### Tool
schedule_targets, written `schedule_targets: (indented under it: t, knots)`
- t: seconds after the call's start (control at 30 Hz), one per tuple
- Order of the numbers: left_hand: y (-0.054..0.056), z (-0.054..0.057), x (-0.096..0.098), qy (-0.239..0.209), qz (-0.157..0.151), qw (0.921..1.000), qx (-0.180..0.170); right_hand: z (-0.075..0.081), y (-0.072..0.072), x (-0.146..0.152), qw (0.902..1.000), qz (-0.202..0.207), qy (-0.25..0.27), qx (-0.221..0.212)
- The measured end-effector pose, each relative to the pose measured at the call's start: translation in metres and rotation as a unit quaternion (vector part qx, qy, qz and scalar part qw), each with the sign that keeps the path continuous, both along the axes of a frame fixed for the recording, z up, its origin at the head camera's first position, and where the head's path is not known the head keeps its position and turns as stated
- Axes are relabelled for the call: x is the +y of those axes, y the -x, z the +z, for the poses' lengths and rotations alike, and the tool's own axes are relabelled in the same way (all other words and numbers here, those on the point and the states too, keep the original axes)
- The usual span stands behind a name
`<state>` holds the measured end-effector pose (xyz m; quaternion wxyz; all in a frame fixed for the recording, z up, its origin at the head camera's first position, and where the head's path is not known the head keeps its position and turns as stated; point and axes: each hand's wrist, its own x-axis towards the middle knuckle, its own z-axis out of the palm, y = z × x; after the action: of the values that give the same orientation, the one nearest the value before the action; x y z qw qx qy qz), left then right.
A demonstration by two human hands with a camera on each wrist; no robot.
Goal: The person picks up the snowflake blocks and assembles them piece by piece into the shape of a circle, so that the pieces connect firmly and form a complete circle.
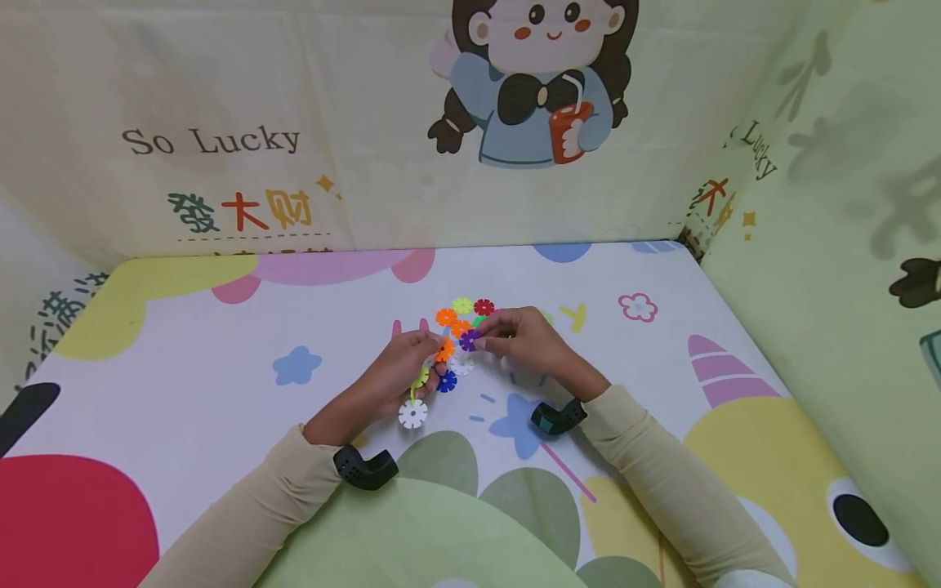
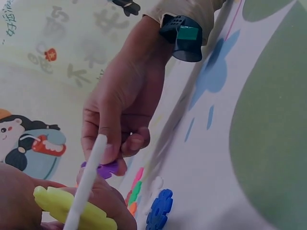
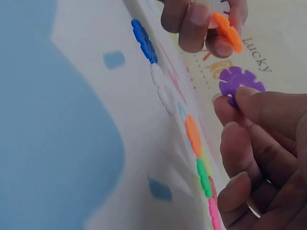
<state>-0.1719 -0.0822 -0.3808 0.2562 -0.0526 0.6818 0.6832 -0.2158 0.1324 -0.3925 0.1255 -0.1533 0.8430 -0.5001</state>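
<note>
My left hand (image 1: 393, 369) pinches an orange notched plastic disc (image 3: 227, 32) between thumb and fingers. Below it hang a yellow-green disc (image 2: 60, 205) and a white disc (image 1: 412, 414), slotted into each other; the hand hides how the orange one meets them. Between thumb and forefinger, my right hand (image 1: 531, 336) holds a purple notched disc (image 3: 240, 80). The right wrist view shows the purple disc close to the orange one but apart from it.
Loose discs lie on the patterned tabletop (image 1: 294, 441) around the hands: a blue one (image 3: 144, 40), a clear white one (image 3: 162, 88), a green one (image 3: 204, 177), a pink one (image 3: 214, 214), a red one (image 1: 483, 307) and others. A printed cloth (image 1: 367, 188) hangs behind the table.
</note>
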Motion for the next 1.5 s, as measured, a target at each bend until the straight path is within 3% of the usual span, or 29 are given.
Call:
schedule_targets:
  t: [0.33,0.6,0.93,1.23,1.5]
  knots:
    - [0.001,-0.003,0.001,0.002,-0.008,0.9999,-0.006,0.003,-0.005,-0.002,0.9998,0.016,0.011,0.010]
    - [0.001,-0.004,0.001,0.014,-0.006,0.9999,-0.001,-0.001,-0.006,-0.003,0.9965,0.049,-0.003,0.068]
    - [-0.002,-0.004,0.003,0.043,-0.005,0.9988,0.020,0.003,-0.013,-0.007,0.9958,0.048,-0.008,0.078]
    - [-0.004,-0.002,0.005,0.076,0.007,0.9967,0.028,0.001,-0.016,-0.009,0.9903,0.056,-0.013,0.127]
    - [-0.002,-0.005,0.003,0.097,-0.002,0.9939,0.051,0.002,-0.020,-0.012,0.9832,0.083,-0.027,0.160]
